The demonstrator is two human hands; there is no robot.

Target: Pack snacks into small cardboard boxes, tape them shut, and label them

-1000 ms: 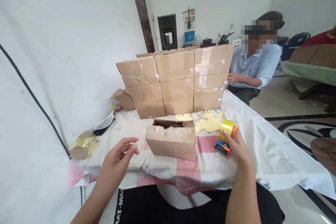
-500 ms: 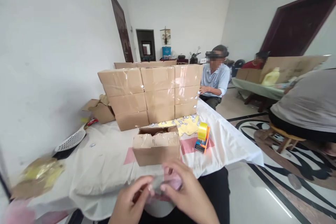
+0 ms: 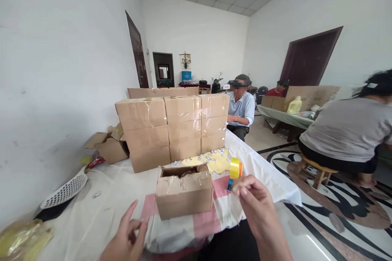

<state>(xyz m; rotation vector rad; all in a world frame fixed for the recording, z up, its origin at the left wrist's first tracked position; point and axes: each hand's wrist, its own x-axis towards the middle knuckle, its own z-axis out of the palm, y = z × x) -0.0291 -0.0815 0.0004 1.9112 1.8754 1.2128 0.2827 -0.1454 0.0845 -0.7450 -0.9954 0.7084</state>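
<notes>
Preparing to handle carton (image 3: pixel 183 202) on counter (image 3: pixel 113 191), apparently: left hand (image 3: pixel 127 234), fingers spread, near it; right hand (image 3: pixel 257 204), fingertips pinched, any held piece indiscernible, near tape dispenser (image 3: pixel 234 168). Gripping dispenser would need parted fingertips.

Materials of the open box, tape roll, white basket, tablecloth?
Open box: brown corrugated cardboard, probably; matt, torn top edge, shiny clear tape strips.
Tape roll: likely plastic film; glossy yellow.
White basket: probably moulded plastic; smooth, regular holes.
Tablecloth: looks like fabric, soft folds and drape; fibre can't be told.
</notes>
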